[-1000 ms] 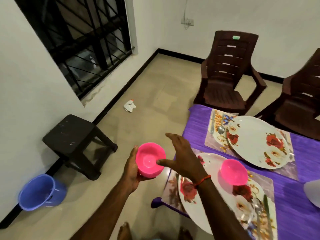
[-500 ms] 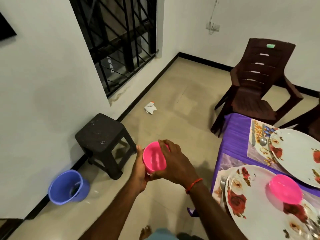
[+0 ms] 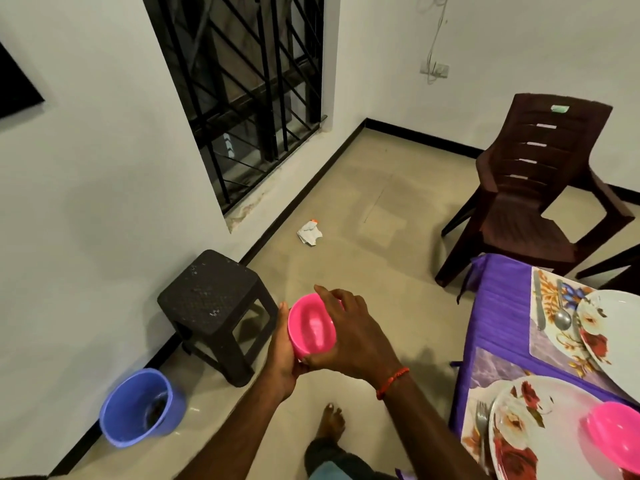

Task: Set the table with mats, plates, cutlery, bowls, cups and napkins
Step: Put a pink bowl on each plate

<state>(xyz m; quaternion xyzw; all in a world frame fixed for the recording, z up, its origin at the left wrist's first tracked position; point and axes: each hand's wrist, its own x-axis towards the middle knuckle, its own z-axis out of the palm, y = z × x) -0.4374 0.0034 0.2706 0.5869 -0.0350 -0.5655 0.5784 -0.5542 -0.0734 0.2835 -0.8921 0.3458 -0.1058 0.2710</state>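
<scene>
A pink plastic bowl [image 3: 310,327] is held over the floor, left of the table, tilted with its mouth toward me. My left hand [image 3: 284,355] cups it from the left and below. My right hand [image 3: 349,336] wraps its right side, fingers over the rim. At the right, the purple-clothed table [image 3: 498,306] carries floral mats, a near floral plate [image 3: 540,434] with a second pink bowl [image 3: 616,438] on it and a fork [image 3: 482,422] beside it. The far plate [image 3: 620,327] has a spoon [image 3: 561,317] and a knife [image 3: 538,299] to its left.
A black plastic stool [image 3: 214,303] stands by the wall, with a blue bucket [image 3: 140,408] in front of it. A brown plastic chair [image 3: 540,188] sits behind the table. Crumpled paper [image 3: 309,233] lies on the floor. My bare foot [image 3: 330,422] shows below.
The view has swung left, away from the table. My right hand, open above the bowl before, has closed on its right side, and the bowl has tilted toward me.
</scene>
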